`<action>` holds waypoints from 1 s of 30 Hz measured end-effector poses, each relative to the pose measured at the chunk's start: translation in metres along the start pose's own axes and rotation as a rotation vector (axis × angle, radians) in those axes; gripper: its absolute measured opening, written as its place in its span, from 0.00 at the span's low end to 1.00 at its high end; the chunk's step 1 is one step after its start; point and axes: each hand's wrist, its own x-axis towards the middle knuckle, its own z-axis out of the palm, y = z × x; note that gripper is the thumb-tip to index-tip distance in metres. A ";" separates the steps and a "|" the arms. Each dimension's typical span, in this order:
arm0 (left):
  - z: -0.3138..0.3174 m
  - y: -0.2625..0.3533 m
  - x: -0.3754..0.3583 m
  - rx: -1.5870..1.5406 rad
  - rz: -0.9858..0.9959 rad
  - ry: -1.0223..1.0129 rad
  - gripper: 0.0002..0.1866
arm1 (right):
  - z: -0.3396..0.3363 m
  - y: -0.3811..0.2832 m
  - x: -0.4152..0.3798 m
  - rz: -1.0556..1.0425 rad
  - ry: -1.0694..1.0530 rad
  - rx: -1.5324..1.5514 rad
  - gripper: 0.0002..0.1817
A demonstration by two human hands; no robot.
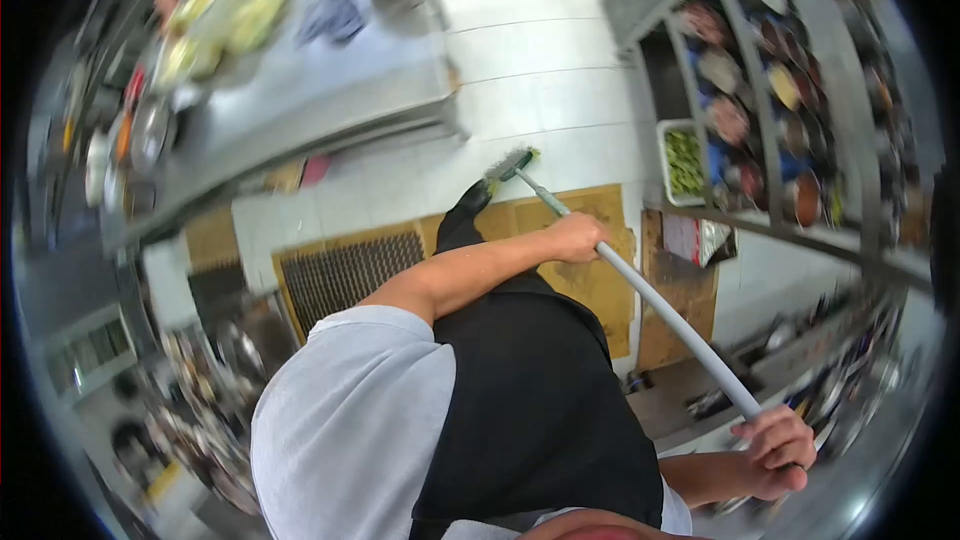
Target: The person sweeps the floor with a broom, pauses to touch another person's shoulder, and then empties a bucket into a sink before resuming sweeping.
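A long grey pole (680, 325) runs slantwise across the front of my body, ending in a green brush head (512, 164) on the white tiled floor. Partway down the pole, my left hand (577, 238) is wrapped round it. Near the pole's upper end, at the lower right, my right hand (779, 451) has its fingers closed round it. The brush head lies just beyond my dark shoe (478, 195), with bits of green and yellow around it.
A steel table (330, 90) with plastic bags of produce (250, 15) stands at the upper left. On the right are shelves holding bowls and a white tray of chopped greens (684, 162). Cardboard (590, 270) and a dark ridged mat (350, 270) cover floor near my feet.
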 end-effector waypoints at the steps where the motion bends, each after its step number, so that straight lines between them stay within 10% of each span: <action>1: 0.001 0.002 -0.021 -0.026 -0.067 -0.003 0.10 | -0.005 0.004 0.008 -0.027 -0.040 0.050 0.35; 12: -0.006 -0.022 -0.319 -0.056 -0.798 0.578 0.09 | 0.140 0.128 0.120 0.067 -0.563 0.551 0.30; 22: 0.090 -0.082 -0.776 0.125 -1.754 1.177 0.19 | 0.588 0.158 0.002 0.156 -1.538 0.367 0.12; 25: 0.119 -0.123 -0.861 -0.328 -2.153 1.110 0.31 | 0.692 0.170 -0.054 -0.043 -1.644 0.354 0.12; 30: 0.088 -0.188 -0.832 -0.145 -1.530 1.582 0.22 | 0.773 0.084 -0.031 -0.287 -1.694 0.109 0.12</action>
